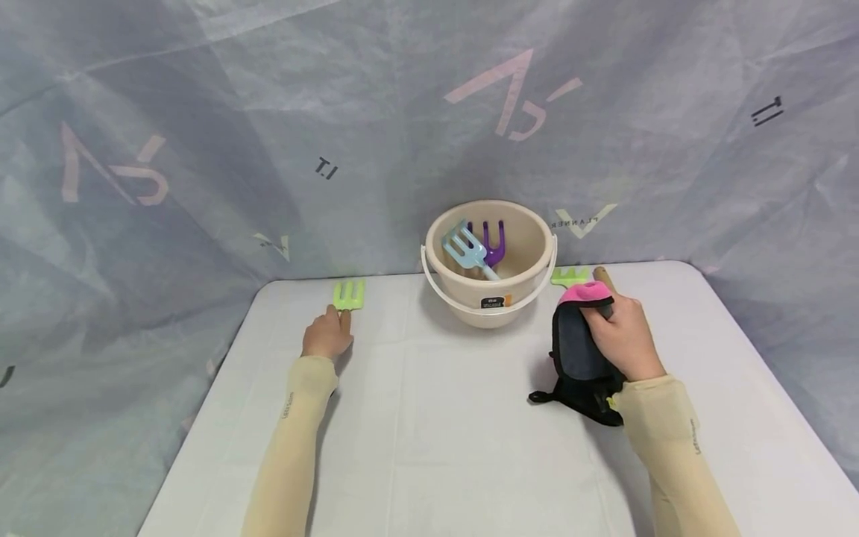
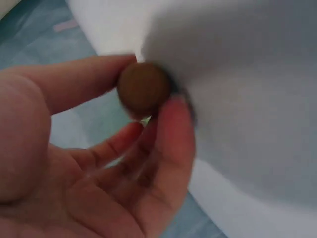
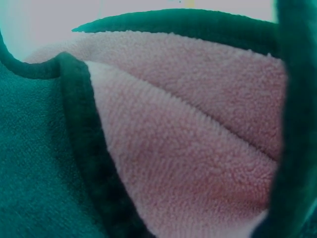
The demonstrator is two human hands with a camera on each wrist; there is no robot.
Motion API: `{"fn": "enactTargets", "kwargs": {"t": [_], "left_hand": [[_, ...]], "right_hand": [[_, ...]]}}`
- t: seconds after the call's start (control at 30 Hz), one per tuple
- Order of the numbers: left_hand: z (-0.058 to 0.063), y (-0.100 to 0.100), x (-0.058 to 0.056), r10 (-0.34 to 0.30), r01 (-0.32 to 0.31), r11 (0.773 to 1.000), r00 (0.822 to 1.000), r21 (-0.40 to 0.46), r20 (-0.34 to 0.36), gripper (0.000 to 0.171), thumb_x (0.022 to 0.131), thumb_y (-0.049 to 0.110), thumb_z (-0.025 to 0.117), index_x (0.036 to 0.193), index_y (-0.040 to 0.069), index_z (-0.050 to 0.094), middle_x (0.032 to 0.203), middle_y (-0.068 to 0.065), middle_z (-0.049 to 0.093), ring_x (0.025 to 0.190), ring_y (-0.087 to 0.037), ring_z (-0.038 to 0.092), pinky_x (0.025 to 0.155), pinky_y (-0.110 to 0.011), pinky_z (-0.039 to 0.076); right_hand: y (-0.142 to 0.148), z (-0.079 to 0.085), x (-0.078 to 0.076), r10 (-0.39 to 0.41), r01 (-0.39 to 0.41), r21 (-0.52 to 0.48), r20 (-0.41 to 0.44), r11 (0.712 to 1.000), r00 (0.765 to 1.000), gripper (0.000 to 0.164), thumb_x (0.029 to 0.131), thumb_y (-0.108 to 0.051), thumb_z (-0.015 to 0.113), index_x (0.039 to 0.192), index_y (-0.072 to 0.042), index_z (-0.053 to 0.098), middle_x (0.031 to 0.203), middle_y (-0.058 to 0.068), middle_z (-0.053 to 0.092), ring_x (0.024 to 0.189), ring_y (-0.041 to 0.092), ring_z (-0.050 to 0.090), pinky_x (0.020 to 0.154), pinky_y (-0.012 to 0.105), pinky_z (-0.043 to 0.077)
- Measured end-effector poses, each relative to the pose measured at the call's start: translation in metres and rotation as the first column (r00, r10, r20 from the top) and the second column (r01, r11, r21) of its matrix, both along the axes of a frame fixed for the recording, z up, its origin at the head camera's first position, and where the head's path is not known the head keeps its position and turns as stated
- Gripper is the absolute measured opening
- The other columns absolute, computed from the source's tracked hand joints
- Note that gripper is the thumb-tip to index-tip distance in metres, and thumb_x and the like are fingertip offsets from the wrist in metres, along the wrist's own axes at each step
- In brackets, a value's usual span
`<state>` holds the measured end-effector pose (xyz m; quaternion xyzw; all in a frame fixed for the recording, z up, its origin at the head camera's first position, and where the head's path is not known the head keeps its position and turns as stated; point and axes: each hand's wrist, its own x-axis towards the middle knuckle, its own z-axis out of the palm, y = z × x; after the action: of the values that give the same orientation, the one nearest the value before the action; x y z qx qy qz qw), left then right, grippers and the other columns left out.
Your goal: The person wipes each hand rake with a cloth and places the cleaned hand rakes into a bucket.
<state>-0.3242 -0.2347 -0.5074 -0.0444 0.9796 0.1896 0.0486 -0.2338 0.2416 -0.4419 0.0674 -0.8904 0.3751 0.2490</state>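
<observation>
A green toy rake (image 1: 348, 294) lies in front of my left hand (image 1: 328, 334), its prongs pointing away over the white table. My left thumb and fingertips pinch the brown, round handle end (image 2: 144, 89) in the left wrist view. My right hand (image 1: 625, 337) grips a floppy black cloth piece with pink fleece lining (image 1: 585, 358), which hangs below the fingers. Its pink fleece (image 3: 183, 114) and dark edging fill the right wrist view. Just beyond the cloth show the prongs of a second green rake (image 1: 570, 276); the cloth hides its lower part.
A beige bucket (image 1: 488, 294) with a white handle stands at the table's back, between the hands. Inside it are a light blue rake (image 1: 466, 247) and a purple rake (image 1: 495, 245). Grey printed fabric (image 1: 376, 134) rises behind the table (image 1: 456, 447).
</observation>
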Motion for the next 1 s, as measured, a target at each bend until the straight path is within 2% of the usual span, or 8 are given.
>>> {"fn": "enactTargets", "kwargs": {"t": [0.23, 0.47, 0.53, 0.67, 0.77, 0.87, 0.93, 1.0], "left_hand": [[-0.003, -0.003, 0.004, -0.011, 0.007, 0.999, 0.994, 0.042, 0.104, 0.060, 0.100, 0.023, 0.035, 0.143, -0.017, 0.025, 0.128, -0.037, 0.046, 0.112, -0.050, 0.050, 0.099, -0.061, 0.045], [-0.006, -0.001, 0.017, 0.018, -0.006, 0.991, 0.996, 0.131, -0.092, 0.046, 0.105, 0.033, 0.034, 0.121, -0.008, 0.047, 0.097, -0.022, 0.056, 0.078, -0.033, 0.055, 0.068, -0.047, 0.050], [-0.008, 0.002, 0.022, 0.054, -0.009, 0.983, 0.970, 0.186, -0.237, 0.039, 0.105, 0.032, 0.039, 0.115, -0.004, 0.049, 0.085, -0.018, 0.055, 0.069, -0.031, 0.053, 0.059, -0.044, 0.046], [-0.003, 0.023, 0.043, 0.121, 0.061, 0.942, 0.856, 0.330, -0.503, 0.026, 0.101, 0.026, 0.052, 0.112, 0.003, 0.051, 0.067, -0.012, 0.049, 0.059, -0.030, 0.048, 0.052, -0.042, 0.039], [0.012, 0.056, 0.066, 0.108, 0.169, 0.902, 0.803, 0.398, -0.586, 0.024, 0.099, 0.024, 0.056, 0.114, 0.005, 0.052, 0.064, -0.010, 0.049, 0.058, -0.026, 0.046, 0.053, -0.040, 0.039], [0.040, 0.100, 0.095, 0.032, 0.306, 0.833, 0.806, 0.461, -0.591, 0.023, 0.098, 0.018, 0.058, 0.114, 0.003, 0.052, 0.064, -0.009, 0.050, 0.057, -0.021, 0.044, 0.053, -0.036, 0.038], [0.048, 0.128, 0.108, -0.037, 0.391, 0.771, 0.815, 0.502, -0.578, 0.022, 0.097, 0.015, 0.059, 0.114, 0.004, 0.052, 0.066, -0.009, 0.052, 0.057, -0.017, 0.044, 0.052, -0.031, 0.039], [0.050, 0.152, 0.120, -0.108, 0.457, 0.706, 0.825, 0.541, -0.555, 0.022, 0.097, 0.015, 0.058, 0.116, 0.005, 0.051, 0.071, -0.009, 0.056, 0.059, -0.014, 0.046, 0.053, -0.028, 0.040]], "right_hand": [[0.000, -0.002, -0.001, 0.016, -0.016, -0.008, 0.005, 1.000, 1.000, 0.026, 0.095, -0.016, 0.059, 0.082, 0.007, 0.064, 0.080, 0.034, 0.068, 0.078, 0.044, 0.064, 0.067, 0.058, 0.049], [-0.002, -0.005, -0.003, 0.030, -0.029, -0.027, 0.021, 0.999, 0.999, 0.022, 0.094, -0.013, 0.058, 0.089, 0.007, 0.066, 0.082, 0.032, 0.069, 0.077, 0.042, 0.063, 0.073, 0.061, 0.050], [-0.003, -0.005, -0.002, 0.043, -0.041, -0.058, 0.028, 0.997, 0.999, 0.022, 0.095, -0.013, 0.057, 0.092, 0.007, 0.067, 0.085, 0.031, 0.070, 0.079, 0.038, 0.063, 0.075, 0.059, 0.051], [-0.010, 0.001, 0.003, 0.158, -0.135, -0.249, 0.073, 0.959, 0.985, 0.032, 0.103, -0.023, 0.050, 0.105, 0.006, 0.065, 0.098, 0.013, 0.069, 0.099, 0.020, 0.061, 0.090, 0.041, 0.050], [-0.019, 0.009, 0.010, 0.338, -0.246, -0.532, 0.081, 0.811, 0.938, 0.046, 0.106, -0.032, 0.040, 0.138, 0.001, 0.047, 0.125, 0.004, 0.059, 0.123, 0.009, 0.046, 0.103, 0.020, 0.040], [-0.029, 0.017, 0.017, 0.517, -0.344, -0.776, -0.028, 0.528, 0.856, 0.048, 0.108, -0.035, 0.030, 0.149, -0.011, 0.030, 0.135, -0.002, 0.050, 0.124, 0.007, 0.044, 0.100, 0.013, 0.039], [-0.037, 0.021, 0.023, 0.603, -0.396, -0.864, -0.142, 0.312, 0.785, 0.041, 0.109, -0.034, 0.027, 0.143, -0.014, 0.034, 0.128, -0.001, 0.051, 0.113, 0.007, 0.050, 0.091, 0.016, 0.046], [-0.046, 0.023, 0.028, 0.654, -0.441, -0.883, -0.239, 0.160, 0.717, 0.034, 0.109, -0.031, 0.025, 0.128, -0.014, 0.048, 0.113, -0.005, 0.058, 0.101, 0.006, 0.056, 0.085, 0.018, 0.050]]}}
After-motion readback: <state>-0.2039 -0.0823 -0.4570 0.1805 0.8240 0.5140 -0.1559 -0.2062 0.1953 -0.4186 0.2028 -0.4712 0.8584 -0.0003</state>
